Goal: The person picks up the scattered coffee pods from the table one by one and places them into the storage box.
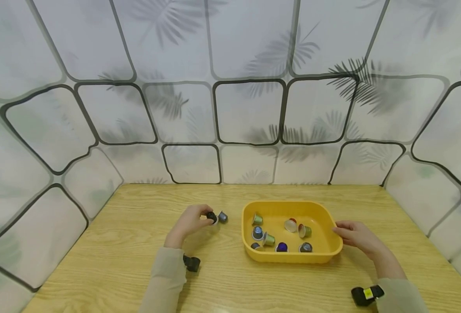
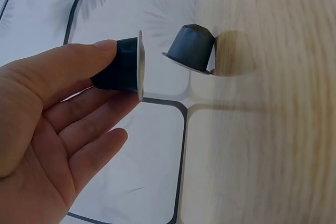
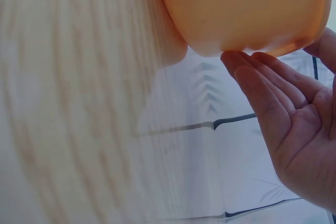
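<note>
My left hand (image 1: 191,221) is left of the yellow plastic basket and pinches a black coffee capsule (image 2: 122,66) between thumb and fingers. In the left wrist view its pale rim faces away from the palm. Close beside it, a dark grey-blue coffee capsule (image 2: 191,49) lies on its side on the table. My right hand (image 1: 355,237) holds the right end of the yellow basket (image 1: 293,257). In the right wrist view, fingertips (image 3: 231,59) touch its outer wall, with the thumb at the rim.
Several capsules lie in the basket, among them a green capsule (image 1: 269,239), a blue capsule (image 1: 257,232), a purple capsule (image 1: 282,247) and a grey capsule (image 1: 306,247). The wooden table (image 1: 136,226) meets a patterned wall covering (image 1: 250,113) at the back and sides.
</note>
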